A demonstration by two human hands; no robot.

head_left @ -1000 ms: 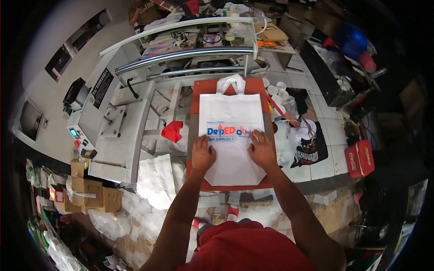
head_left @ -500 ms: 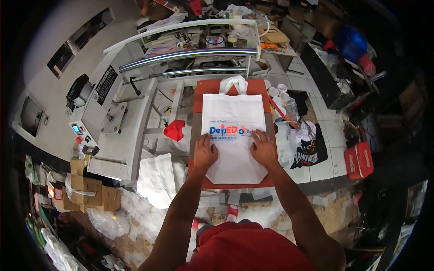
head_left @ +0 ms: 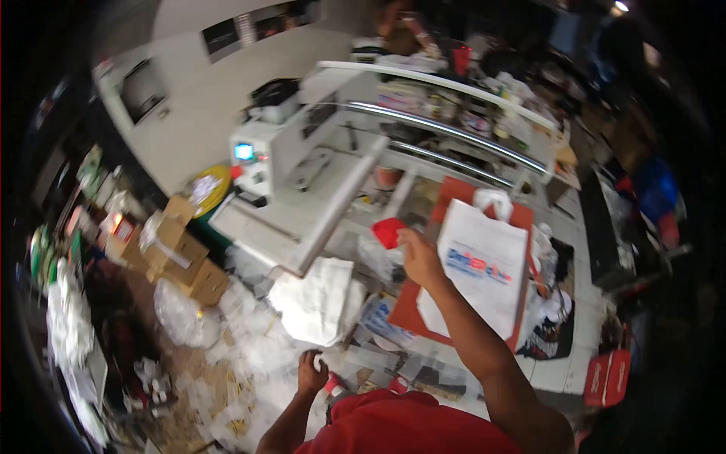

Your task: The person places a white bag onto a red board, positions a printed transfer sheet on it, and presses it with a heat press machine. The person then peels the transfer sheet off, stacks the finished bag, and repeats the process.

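My right hand (head_left: 420,259) is at the right edge of a red cloth (head_left: 387,233), beside the machine frame; blur hides whether its fingers grip the cloth. My left hand (head_left: 312,371) hangs low near my body, fingers loosely curved and apart, holding nothing. A white bag (head_left: 484,240) with blue and red print lies on a reddish-brown board (head_left: 408,309), its loop handles toward the far end. My right forearm crosses over the bag's near left part.
A white machine (head_left: 333,198) with a lit screen and metal rails stands left of and behind the board. White bags (head_left: 318,301) are piled below it. Cardboard boxes (head_left: 180,246) and a clear plastic bag (head_left: 185,314) are at left. A red cooler bag (head_left: 607,377) is at right.
The view has swung left. Both hands have left the printed bag: my right hand has moved left to the red cloth, and my left hand has dropped back toward my body.
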